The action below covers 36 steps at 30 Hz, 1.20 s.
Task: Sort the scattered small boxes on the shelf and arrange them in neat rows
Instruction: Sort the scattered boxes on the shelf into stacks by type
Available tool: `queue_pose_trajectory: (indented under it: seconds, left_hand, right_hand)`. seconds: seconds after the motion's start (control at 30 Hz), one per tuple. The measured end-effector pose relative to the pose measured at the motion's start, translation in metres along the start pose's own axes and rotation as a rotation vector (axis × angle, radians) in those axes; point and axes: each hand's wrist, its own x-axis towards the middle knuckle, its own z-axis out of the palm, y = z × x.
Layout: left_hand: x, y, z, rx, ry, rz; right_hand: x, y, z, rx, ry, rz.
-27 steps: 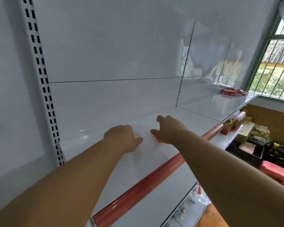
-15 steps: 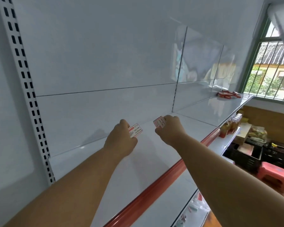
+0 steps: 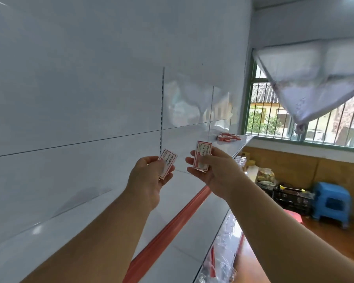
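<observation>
Two small flat white cardboard boxes with red borders and printed text are lifted clear of the shelf, one in each hand. The left box (image 3: 167, 166) sits tilted in the left hand (image 3: 149, 180), pinched between thumb and fingers across its narrow edges; the right box (image 3: 202, 159) stands nearly upright in the right hand (image 3: 211, 170), the thumb pressed on its printed face and the fingers behind. Both grips are narrow and closed on their boxes. The two boxes are near each other but apart, held above the glossy white metal shelf board (image 3: 90, 231) with its long red plastic price strip (image 3: 168, 227) along the front lip.

Further along the same shelf, close to the green-framed barred window (image 3: 307, 119), lies a loose heap of red-and-white boxes (image 3: 228, 137), well apart from the hands.

The step in hand looks like carrying this pair toward a row. To do it well, turn both boxes to the same facing first, printed side matching, then set one down flat and square to the back panel, and bring the second flush against it so their edges line up. Thin, light boxes like these probably skid on the slick surface, so lower them and release without a push.
</observation>
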Motion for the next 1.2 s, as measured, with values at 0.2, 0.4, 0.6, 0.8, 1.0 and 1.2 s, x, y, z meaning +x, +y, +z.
queue_pose_trajectory:
  seconds: [0.2, 0.4, 0.6, 0.8, 1.0, 1.2]
  left_hand:
    - [0.044, -0.062, 0.103, 0.22, -0.07, 0.004]
    - [0.097, -0.125, 0.223, 0.173, -0.15, -0.103]
    - [0.168, -0.179, 0.31, 0.238, -0.234, -0.114]
    - [0.29, -0.228, 0.386, 0.265, -0.341, -0.126]
    - [0.398, -0.283, 0.49, 0.256, -0.458, -0.19]
    - [0.485, -0.357, 0.593, 0.309, -0.549, -0.143]
  right_hand:
    - [0.041, -0.044, -0.113, -0.015, 0.085, -0.032]
    - [0.102, -0.092, -0.222, -0.176, 0.197, -0.072]
    - [0.184, -0.109, -0.317, -0.135, 0.274, -0.052]
    - [0.288, -0.123, -0.399, -0.26, 0.364, -0.076]
    - [0.376, -0.166, -0.485, -0.388, 0.437, -0.094]
    - [0.47, -0.188, -0.597, -0.403, 0.45, -0.133]
